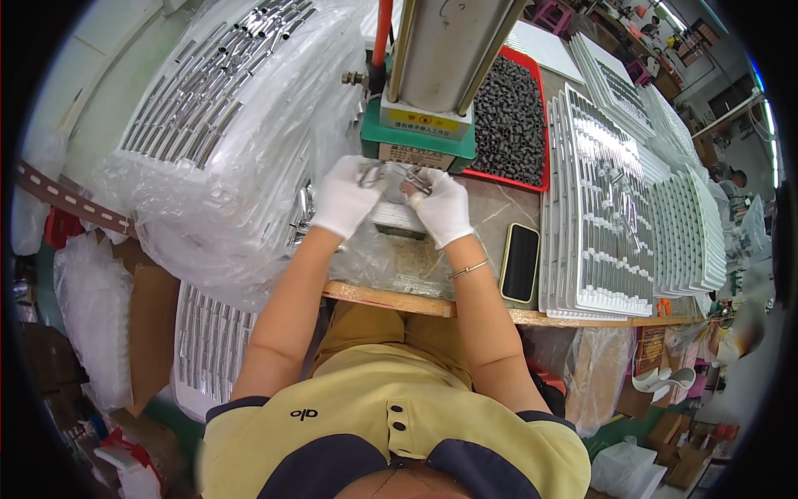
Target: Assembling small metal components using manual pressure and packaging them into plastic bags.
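Both my hands wear white gloves and meet just in front of the green head of a bench press (416, 137). My left hand (345, 198) is closed round a short shiny metal tube (371, 174), partly covered by the fingers. Closed as well, my right hand (442, 206) grips another shiny metal tube (410, 175) close beside it; its bare fingertips show through the glove. Below the hands sits the press's metal block (401, 221). More loose metal tubes (301, 218) lie left of my left wrist.
At right a red tray (546, 158) holds dark small plugs (509, 116). A phone (519, 263) lies right of my forearm, before stacked white racks (573, 208) with metal tubes. Plastic-wrapped tubes (191, 116) fill the left. The table's wooden edge (391, 297) runs before me.
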